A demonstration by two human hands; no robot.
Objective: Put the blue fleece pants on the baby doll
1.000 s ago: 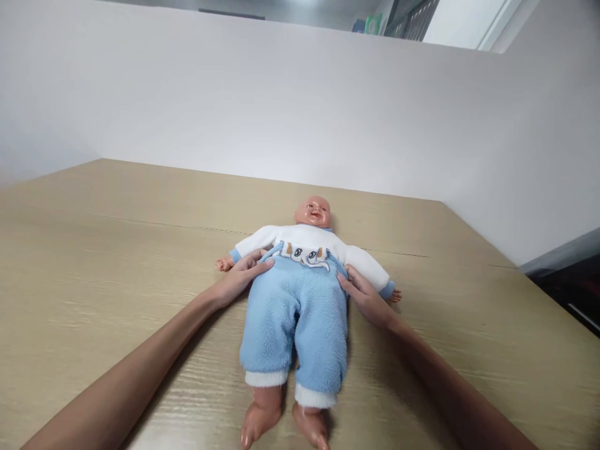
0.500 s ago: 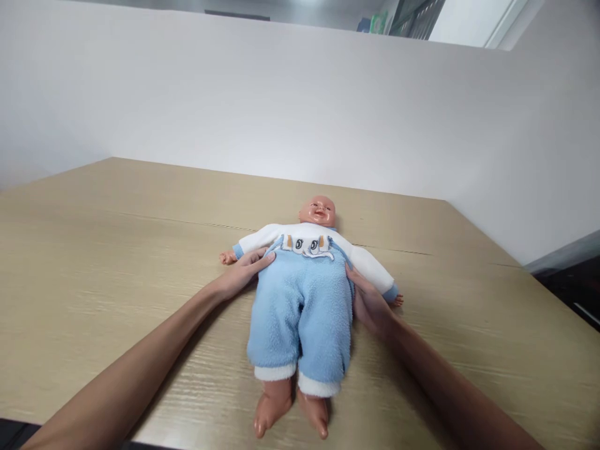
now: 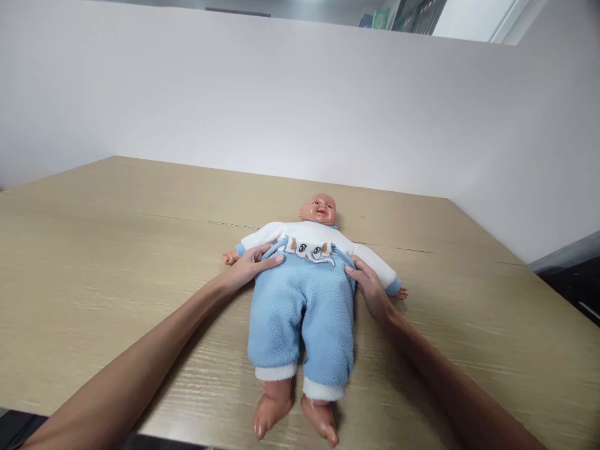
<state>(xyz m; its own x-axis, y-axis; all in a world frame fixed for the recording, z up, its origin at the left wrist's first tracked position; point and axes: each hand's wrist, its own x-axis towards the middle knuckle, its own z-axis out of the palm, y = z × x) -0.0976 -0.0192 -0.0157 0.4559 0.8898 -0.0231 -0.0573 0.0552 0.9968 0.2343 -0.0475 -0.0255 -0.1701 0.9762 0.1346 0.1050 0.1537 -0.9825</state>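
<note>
A baby doll [image 3: 317, 209] lies face up, its head away from me and its bare feet near the table's front edge. It wears a white long-sleeved top [image 3: 312, 231] with blue cuffs and fluffy blue overalls [image 3: 302, 300] with white leg hems and an elephant face on the bib. My left hand [image 3: 250, 265] grips the overalls at the waist's left side, thumb on the front and fingers around the strap. At the opposite side, my right hand [image 3: 368, 281] holds the edge of the overalls by the strap, its fingertips on the cloth; its thumb is partly hidden.
The light wooden table [image 3: 140, 250] has a thin seam running across it behind the doll's arms. A pale partition wall [image 3: 281, 100] rises at the table's far edge. Something dark [image 3: 572, 281] stands beyond the right edge.
My right hand has shifted up along the doll's side, its fingers now over the strap. My left thumb lies further onto the front. The doll's right-hand foot points more outward.
</note>
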